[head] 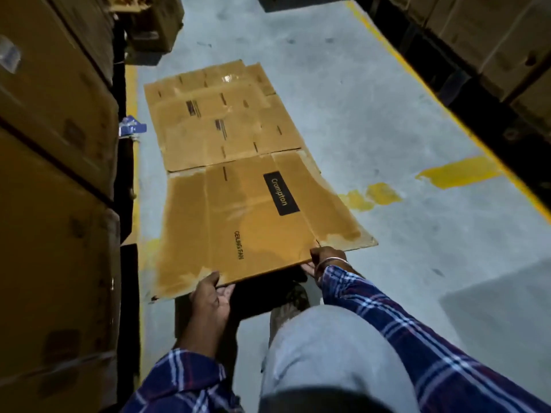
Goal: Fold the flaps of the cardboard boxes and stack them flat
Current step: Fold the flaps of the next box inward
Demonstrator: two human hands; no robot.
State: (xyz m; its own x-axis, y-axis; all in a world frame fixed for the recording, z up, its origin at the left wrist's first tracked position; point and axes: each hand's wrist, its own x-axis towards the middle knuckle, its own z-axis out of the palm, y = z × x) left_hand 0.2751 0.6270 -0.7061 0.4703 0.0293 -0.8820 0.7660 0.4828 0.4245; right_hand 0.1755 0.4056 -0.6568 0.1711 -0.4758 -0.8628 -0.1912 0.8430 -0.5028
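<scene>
A flattened brown cardboard box (247,216) with a black "Crompton" label and "CEILING FAN" print is held low over the floor, its far end over a stack of flattened boxes (214,120) lying on the grey floor. My left hand (210,296) grips the box's near edge at the left, thumb on top and fingers underneath. My right hand (326,259) grips the same near edge further right, beside a slit between flaps. The near left corner of the box is torn.
Tall stacks of closed cartons (53,174) line the left side, with more cartons (489,40) at the upper right. Yellow floor lines (459,171) mark the aisle edges. A blue object (132,128) lies at the left by the stack. My knee (325,347) is in front.
</scene>
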